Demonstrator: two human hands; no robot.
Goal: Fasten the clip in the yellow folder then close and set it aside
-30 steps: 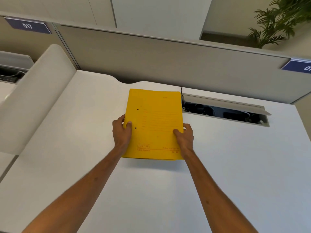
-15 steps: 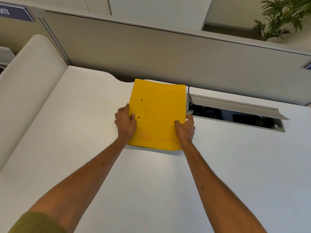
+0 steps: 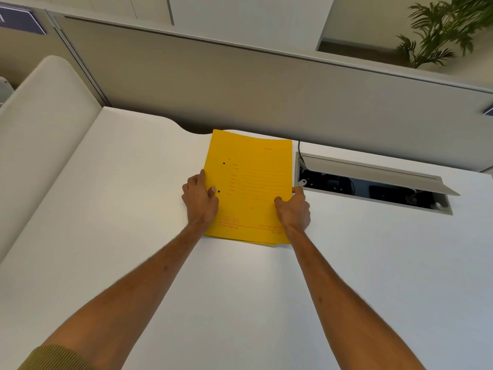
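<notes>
The yellow folder [image 3: 250, 182] is closed and lies flat at the far middle of the white desk [image 3: 128, 209], its front cover with red print facing up. My left hand [image 3: 200, 200] grips its left edge, thumb on the cover near two small black holes. My right hand [image 3: 293, 209] grips the right edge, thumb on the cover and fingers under or beside the edge. The clip is hidden inside the folder.
An open cable hatch [image 3: 373, 182] with a raised flap sits in the desk just right of the folder. A grey partition [image 3: 240, 84] runs behind the desk. A rounded white side panel [image 3: 40, 124] rises at the left, and a plant [image 3: 448, 30] stands beyond at the far right.
Both hands have slid the closed folder away from me, toward the partition at the desk's far edge. The grip on its two sides is unchanged.
</notes>
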